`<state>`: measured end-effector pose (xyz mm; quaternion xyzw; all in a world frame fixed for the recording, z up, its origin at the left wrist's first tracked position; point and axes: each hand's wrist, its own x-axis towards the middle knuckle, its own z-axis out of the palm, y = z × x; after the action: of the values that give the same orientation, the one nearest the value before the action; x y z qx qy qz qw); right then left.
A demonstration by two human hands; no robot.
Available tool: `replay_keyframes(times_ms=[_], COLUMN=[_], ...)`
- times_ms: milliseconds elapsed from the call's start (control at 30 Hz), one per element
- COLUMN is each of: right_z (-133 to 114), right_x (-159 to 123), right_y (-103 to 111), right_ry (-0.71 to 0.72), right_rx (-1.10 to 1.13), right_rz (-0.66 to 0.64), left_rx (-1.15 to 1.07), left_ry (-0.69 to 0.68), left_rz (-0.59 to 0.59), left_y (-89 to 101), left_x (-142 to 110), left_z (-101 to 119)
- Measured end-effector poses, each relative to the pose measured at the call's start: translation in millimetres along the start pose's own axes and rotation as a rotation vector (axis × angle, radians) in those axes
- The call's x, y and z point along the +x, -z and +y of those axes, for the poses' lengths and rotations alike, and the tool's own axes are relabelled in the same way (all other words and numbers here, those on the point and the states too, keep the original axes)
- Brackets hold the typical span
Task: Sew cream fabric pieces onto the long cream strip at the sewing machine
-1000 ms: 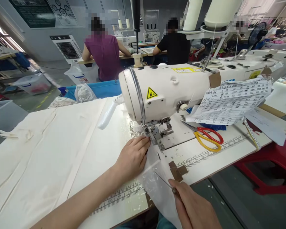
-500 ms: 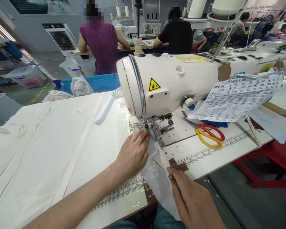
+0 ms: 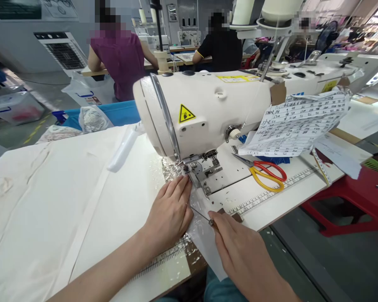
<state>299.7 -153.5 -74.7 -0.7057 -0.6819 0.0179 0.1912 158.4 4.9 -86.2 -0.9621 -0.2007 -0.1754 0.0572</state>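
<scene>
My left hand (image 3: 171,211) lies flat, fingers together, pressing a white fabric strip (image 3: 208,247) down just in front of the presser foot (image 3: 195,173) of a white sewing machine (image 3: 208,117). My right hand (image 3: 239,251) is closed on a thin metal tool (image 3: 201,214) whose tip points toward my left hand over the strip. Clear shiny film (image 3: 173,170) lies crumpled under the needle area. The strip hangs off the table's front edge.
Large cream cloth (image 3: 50,197) covers the table's left. Red-and-yellow scissors (image 3: 266,172) lie right of the needle plate, under a taped printed sheet (image 3: 299,126). A red stool (image 3: 359,197) stands right. Two people sit with their backs turned at far benches.
My right hand has slid forward and left along the strip, bringing the tool tip close to my left hand. The view has shifted slightly; my left hand has stayed by the presser foot.
</scene>
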Motion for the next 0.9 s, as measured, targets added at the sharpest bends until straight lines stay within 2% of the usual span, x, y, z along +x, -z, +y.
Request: replay_keyframes(times_ms=[433, 767, 900], right_z=[-3.5, -6.6, -7.6], right_x=[12.0, 28.2, 37.6], right_y=[-0.3, -8.3, -11.4], right_ry=[0.028, -0.007, -0.057], right_rx=[-0.021, -0.014, 0.082], right_rz=[0.061, 0.054, 0.053], left_rx=[-0.067, -0.034, -0.013], left_ry=[-0.077, 0.025, 0.036], left_rz=[0.026, 0.006, 0.017], left_y=[8.1, 6.4, 3.6], left_x=[-1.3, 4.8, 8.6], left_z=[3.9, -5.4, -10.7])
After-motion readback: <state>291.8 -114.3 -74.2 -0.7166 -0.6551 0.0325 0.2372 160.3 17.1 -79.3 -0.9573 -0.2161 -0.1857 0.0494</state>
